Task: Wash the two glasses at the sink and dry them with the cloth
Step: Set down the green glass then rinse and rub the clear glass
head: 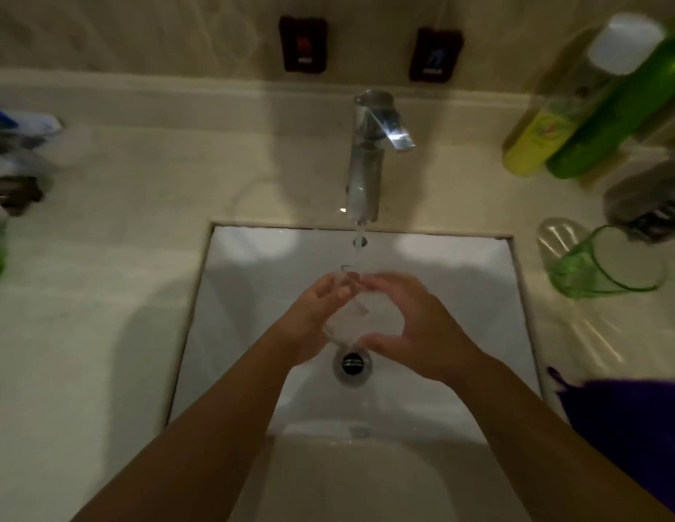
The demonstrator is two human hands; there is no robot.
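Observation:
A clear glass is held over the white sink, under the stream of water falling from the chrome tap. My left hand grips it from the left and my right hand curls round it from the right, thumb below. A green-tinted glass lies on its side on the counter to the right of the sink. A dark purple cloth lies at the counter's right front edge.
Green and yellow bottles lean at the back right. A grey object sits behind the green glass. Blurred items stand on the left counter. The drain is below my hands.

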